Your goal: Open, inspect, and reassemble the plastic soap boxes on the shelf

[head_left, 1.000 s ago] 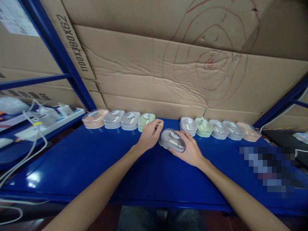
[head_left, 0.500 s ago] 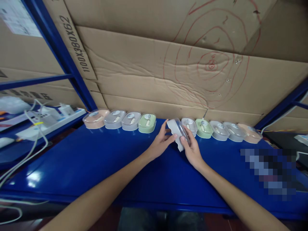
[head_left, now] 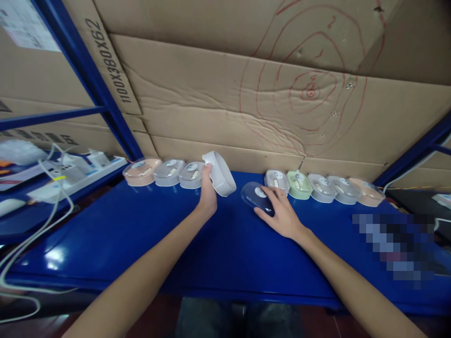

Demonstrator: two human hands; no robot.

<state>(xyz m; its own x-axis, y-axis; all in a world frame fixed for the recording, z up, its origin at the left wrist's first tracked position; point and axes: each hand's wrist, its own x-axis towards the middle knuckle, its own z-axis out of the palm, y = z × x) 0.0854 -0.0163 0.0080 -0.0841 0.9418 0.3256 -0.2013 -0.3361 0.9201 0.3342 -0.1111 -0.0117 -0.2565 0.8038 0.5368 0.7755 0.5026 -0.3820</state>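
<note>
The glossy blue metal table (head_left: 141,244) filled the lower frame, with creased brown cardboard sheets (head_left: 218,94) leaning behind it. Along its far edge, at mid-frame, ran a row of small oval plastic cases in peach, grey and green (head_left: 169,172), left and right of a gap. In that gap one case lay in two parts. The white oval plastic base (head_left: 220,173) was lifted off the table, tilted, just left of centre; it looked light and stiff, its smooth shell likely slippery, best taken by the rim. The left hand (head_left: 207,197) was closed round its lower rim, forearm stretched forward, wrist raised. The clear plastic lid with a round sticker (head_left: 256,196) lay on the table just right of centre, seemingly thin and easily scuffed. The right hand (head_left: 282,213) rested flat, fingers spread loosely on it.
</note>
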